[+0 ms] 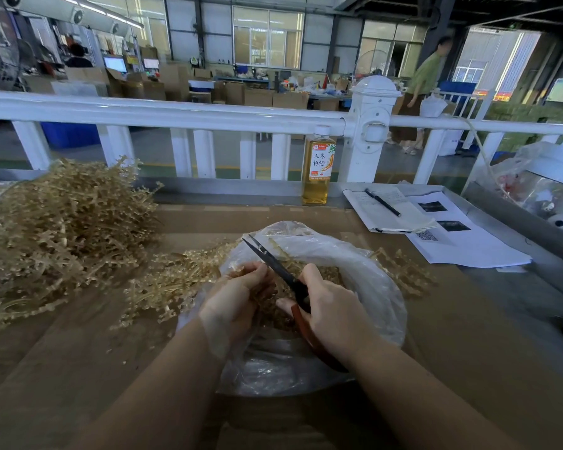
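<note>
The right hand is curled round the red handles of the scissors, thumb on top; the dark blades run out from it toward 11 o'clock, their tips a little apart over the far rim of the plastic bag. The left hand sits at 9 o'clock from the right, just beside it; its fingers are curled in, pinching a tan sprig of which little shows past the fingertips. The sprig lies at 9 o'clock of the blades' middle, close to them; whether steel touches it I cannot tell. Both hands hang over the open mouth of the bag, which holds more cut tan pieces.

A loose trail of sprigs spreads at 9 o'clock from the bag on the brown board; the big heap stands at 10 o'clock, well apart. A drink bottle stands upright at 12 o'clock against the white railing; at 2 o'clock a notebook lies with a pen across it, printed sheets beneath its right edge.
</note>
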{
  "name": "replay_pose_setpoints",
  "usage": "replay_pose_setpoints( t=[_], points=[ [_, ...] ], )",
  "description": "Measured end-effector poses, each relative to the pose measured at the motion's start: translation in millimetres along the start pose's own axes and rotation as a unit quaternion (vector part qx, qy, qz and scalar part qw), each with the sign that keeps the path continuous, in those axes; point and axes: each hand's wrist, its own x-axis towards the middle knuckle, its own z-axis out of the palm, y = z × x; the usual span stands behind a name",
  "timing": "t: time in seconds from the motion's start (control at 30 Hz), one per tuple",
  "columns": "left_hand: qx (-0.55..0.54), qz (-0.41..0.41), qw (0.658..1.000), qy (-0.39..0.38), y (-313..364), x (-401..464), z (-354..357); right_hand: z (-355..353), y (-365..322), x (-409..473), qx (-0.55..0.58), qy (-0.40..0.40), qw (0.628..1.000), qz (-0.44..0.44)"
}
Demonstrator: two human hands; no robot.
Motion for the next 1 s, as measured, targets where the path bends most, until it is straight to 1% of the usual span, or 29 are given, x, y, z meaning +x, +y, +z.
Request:
replay_pose_setpoints(
  t=[0.17, 0.3, 0.43, 0.67, 1.0],
  points=[
    [-0.021, -0.003, 1.0, 0.005, 2.6, -2.5, 3.6, 1.3, -0.5, -1.7, 0.0, -0.003, 1.0, 0.003],
    [0.024, -0.015, 1.0, -0.001, 2.7, -2.1, 1.2, 0.9, -1.2, -2.8, 0.009, -0.003, 1.0, 0.002],
    [0.045, -0.001, 0.999, 0.002, 1.3, -2.3, 1.7, 0.1, -1.6, -1.5, 0.0, -0.004, 1.0, 0.003],
    [0.056, 0.016, 0.998, 0.04, 0.2, -1.2, 4.3, 0.1, -1.7, -0.9, -0.001, -0.011, 1.0, 0.012],
    [0.051, 0.023, 0.996, 0.066, -1.5, -1.3, 7.0, 0.0, -0.6, -2.4, -0.015, -0.005, 1.0, 0.005]
  ],
)
